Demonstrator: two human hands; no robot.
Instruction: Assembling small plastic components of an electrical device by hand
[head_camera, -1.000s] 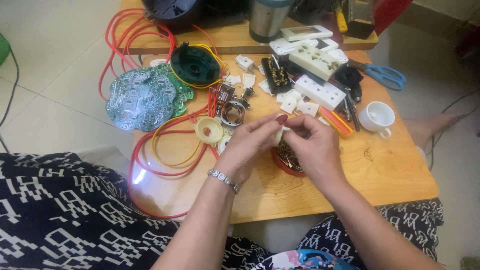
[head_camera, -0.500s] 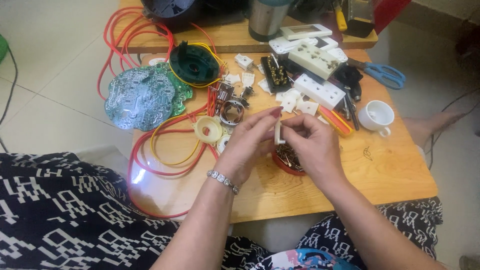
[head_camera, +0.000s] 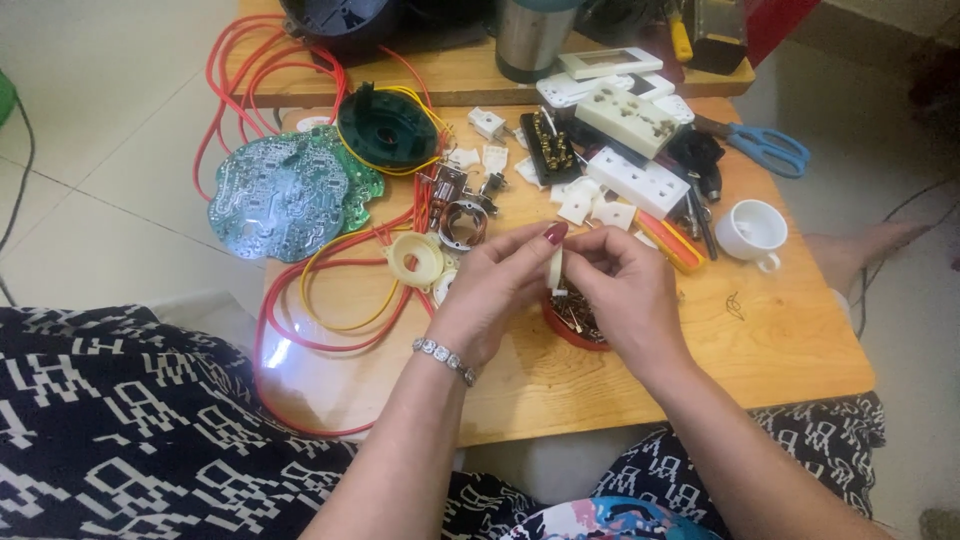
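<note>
A small white plastic piece (head_camera: 554, 268) is pinched upright between the fingers (head_camera: 530, 250) of the left hand (head_camera: 497, 290) and the right hand (head_camera: 625, 290). Since a moment ago it has been turned from lying across the fingertips to standing on end, just above a red dish of screws (head_camera: 572, 322). A cream ring (head_camera: 417, 258) lies left of the fingers on the desk (head_camera: 760, 330).

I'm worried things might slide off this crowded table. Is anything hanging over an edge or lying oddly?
Yes. The green circuit board overhangs the table's left edge, and red wires loop past that side too. The blue scissors lie at the right edge. Both hands, left hand and right hand, hold a small white part.
</note>
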